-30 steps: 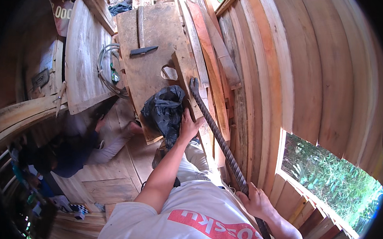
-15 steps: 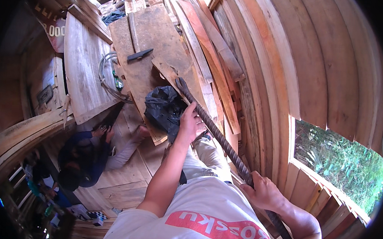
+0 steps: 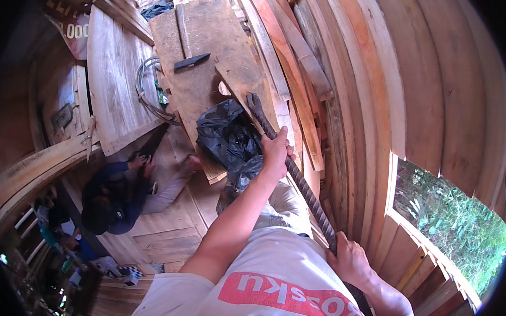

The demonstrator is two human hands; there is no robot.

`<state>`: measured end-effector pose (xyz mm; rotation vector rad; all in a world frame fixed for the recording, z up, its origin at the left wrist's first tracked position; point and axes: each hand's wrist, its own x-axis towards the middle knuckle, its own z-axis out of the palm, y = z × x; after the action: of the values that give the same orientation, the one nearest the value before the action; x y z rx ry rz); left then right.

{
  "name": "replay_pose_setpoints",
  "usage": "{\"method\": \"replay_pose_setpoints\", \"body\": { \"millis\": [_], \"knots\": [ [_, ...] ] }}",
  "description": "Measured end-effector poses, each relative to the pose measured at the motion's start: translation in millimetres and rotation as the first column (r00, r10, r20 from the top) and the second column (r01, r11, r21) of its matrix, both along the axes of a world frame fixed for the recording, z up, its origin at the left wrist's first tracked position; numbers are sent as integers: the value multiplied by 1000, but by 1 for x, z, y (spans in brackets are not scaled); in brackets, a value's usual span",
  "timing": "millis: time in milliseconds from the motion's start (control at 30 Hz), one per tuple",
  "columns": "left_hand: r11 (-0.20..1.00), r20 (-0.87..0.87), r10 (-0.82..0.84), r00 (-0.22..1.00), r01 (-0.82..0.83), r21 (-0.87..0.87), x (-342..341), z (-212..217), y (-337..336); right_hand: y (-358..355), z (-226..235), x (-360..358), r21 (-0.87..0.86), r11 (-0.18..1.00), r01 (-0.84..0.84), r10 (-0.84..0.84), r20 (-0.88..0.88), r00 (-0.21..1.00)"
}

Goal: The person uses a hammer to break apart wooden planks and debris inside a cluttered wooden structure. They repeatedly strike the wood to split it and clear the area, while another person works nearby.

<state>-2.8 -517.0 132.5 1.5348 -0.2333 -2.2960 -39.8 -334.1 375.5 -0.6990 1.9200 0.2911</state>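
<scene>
Both of the person's hands were on a dark, twisted metal bar (image 3: 309, 196), which ran slantwise from the person's right side up to the right part of a wooden surface (image 3: 213, 36). The left hand (image 3: 274, 153) had its fingers curled round the bar a little below the forked far end, and the right hand (image 3: 348, 257) was closed round it much nearer the body. The forked end (image 3: 252, 102) lay over a narrow plank (image 3: 234, 77) on the surface, though from where I stood I could not tell whether the two touched. Just left of the left hand sat a crumpled black plastic bag (image 3: 226, 131), and farther off a hammer (image 3: 192, 61) lay with its handle pointing away. Beside the left edge of the surface was a coil of grey cable (image 3: 140, 86), next to a broad pale board (image 3: 120, 74). Long planks (image 3: 284, 51) lay stacked along the right side, by a timber wall (image 3: 423, 81) with an opening (image 3: 450, 225) onto greenery. At the near left, another person (image 3: 116, 194) in dark clothing sat low on the wooden floor (image 3: 175, 222).
</scene>
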Motion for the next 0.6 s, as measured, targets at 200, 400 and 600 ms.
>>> {"method": "replay_pose_setpoints", "body": {
  "millis": [200, 400, 600],
  "knots": [
    [996, 40, -84, 996, 83, 13, 6, -9, -12, 1, 1, 0, -104, 994, -15, 22, 65, 998],
    [988, 132, -154, 979, 155, 1, 2, -16, -17, -3, -1, -8, -111, 994, -1, 15, 121, 993],
    [988, 164, -149, 975, 155, -27, -4, -13, -9, 11, -11, -19, -215, 977, 10, 21, 140, 990]
  ]
}}
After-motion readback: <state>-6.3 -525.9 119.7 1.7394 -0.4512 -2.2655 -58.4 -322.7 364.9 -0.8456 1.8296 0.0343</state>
